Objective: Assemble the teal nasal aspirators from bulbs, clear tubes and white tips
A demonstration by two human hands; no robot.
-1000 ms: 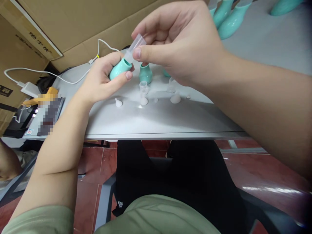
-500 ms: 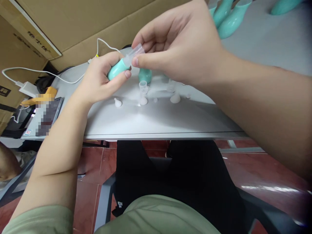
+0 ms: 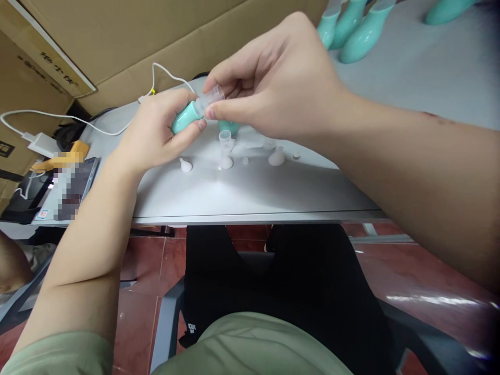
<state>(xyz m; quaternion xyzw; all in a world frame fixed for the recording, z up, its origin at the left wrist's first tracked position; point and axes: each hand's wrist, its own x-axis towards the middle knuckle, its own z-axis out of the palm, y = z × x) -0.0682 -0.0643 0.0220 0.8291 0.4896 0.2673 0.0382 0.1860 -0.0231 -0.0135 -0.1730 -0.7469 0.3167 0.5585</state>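
My left hand point(image 3: 154, 125) is closed round a teal squeeze bulb point(image 3: 183, 117), tilted with its neck up to the right. A clear plastic tube point(image 3: 213, 97) sits at the bulb's neck, and my right hand point(image 3: 279, 88) pinches it between thumb and fingers. Whether the tube is fully seated on the neck cannot be told. Below my hands, a small clear cup-like part point(image 3: 225, 137) stands near a white cone-shaped tip point(image 3: 226, 162). More white tips lie on either side, one at left point(image 3: 186, 165) and one at right point(image 3: 276, 157). Another teal bulb point(image 3: 228, 128) is partly hidden behind my right hand.
Several teal bulbs with clear tops point(image 3: 361, 39) stand at the back right of the grey table point(image 3: 250, 195). A cardboard wall point(image 3: 128, 36) rises behind. At left are a white cable point(image 3: 70, 115), a yellow object point(image 3: 80, 150) and a phone-like device point(image 3: 84, 182). Another person's arm shows at far left.
My right hand has moved slightly down and left with the clear tube, which now sits closer in at the bulb's neck. My left hand keeps its hold on the bulb.
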